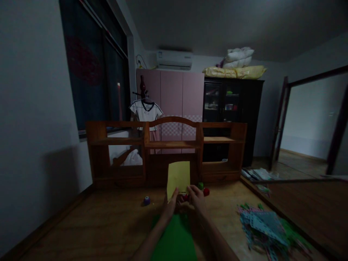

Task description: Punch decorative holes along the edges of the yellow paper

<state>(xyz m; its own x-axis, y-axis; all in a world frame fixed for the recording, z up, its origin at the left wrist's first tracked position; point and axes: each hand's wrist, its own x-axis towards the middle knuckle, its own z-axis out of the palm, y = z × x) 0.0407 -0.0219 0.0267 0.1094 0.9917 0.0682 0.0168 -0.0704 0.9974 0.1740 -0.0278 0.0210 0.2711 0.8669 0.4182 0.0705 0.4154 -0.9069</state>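
Observation:
A yellow sheet of paper [178, 177] with a row of small dark holes along its lower edge stands upright in front of me. My left hand [171, 204] grips its lower left part, thumb on the near face. At the lower right corner, my right hand [196, 197] has its fingers pinched on the sheet. Just below the row of holes, between the hands, a small red item [185, 197] shows, partly covered; I cannot make out its kind. Beneath my forearms lies a flat green sheet [175, 239].
Beyond my right hand sit a small green object [200, 186] and a round red one [206, 191]. A small purple-and-white object [146, 200] is at left. Cut blue, green and pink pieces [263, 226] are heaped at right. A wooden shelf unit [172, 145] stands behind.

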